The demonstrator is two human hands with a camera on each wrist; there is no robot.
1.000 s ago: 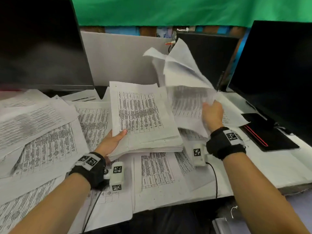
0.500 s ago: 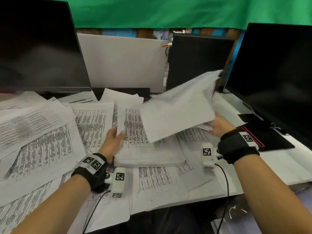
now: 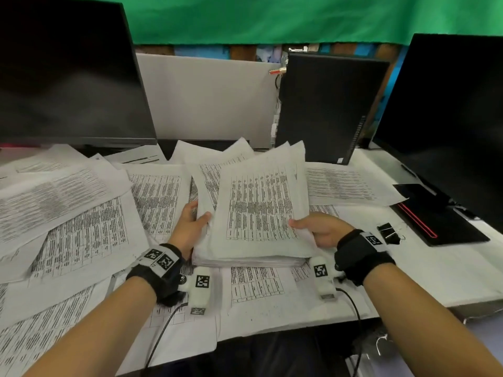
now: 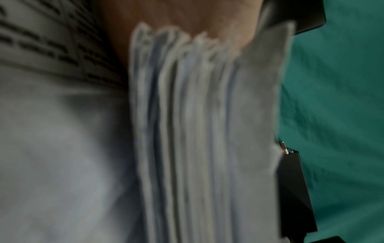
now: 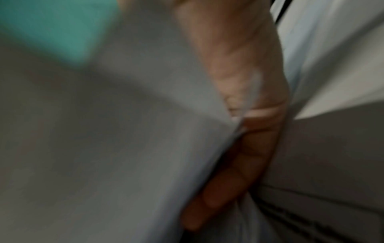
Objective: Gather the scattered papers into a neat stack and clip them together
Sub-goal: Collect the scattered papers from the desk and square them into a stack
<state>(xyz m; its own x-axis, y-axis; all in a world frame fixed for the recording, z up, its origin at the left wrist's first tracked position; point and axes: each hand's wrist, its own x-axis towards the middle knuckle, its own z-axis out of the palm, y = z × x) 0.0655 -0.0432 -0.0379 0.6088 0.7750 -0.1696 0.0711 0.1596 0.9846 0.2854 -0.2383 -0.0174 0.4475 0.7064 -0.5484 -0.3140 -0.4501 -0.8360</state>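
Note:
A thick stack of printed papers lies mid-desk, its far edge raised. My left hand grips its left edge, thumb on top. My right hand holds the top sheets at the right edge, thumb on the page and fingers beneath. The left wrist view shows the stack's layered edge against my palm. In the blurred right wrist view my fingers lie under a sheet. A black binder clip rests on the desk to the right of my right wrist. Loose printed sheets cover the desk to the left and under the stack.
A dark monitor stands at the back left and another at the right, its base near the clip. A black computer case and a grey panel stand behind the papers. More sheets lie at the right.
My right hand has swung the lifted sheets down from the air and onto the stack, printed side up. My left hand has stayed on the stack's left edge.

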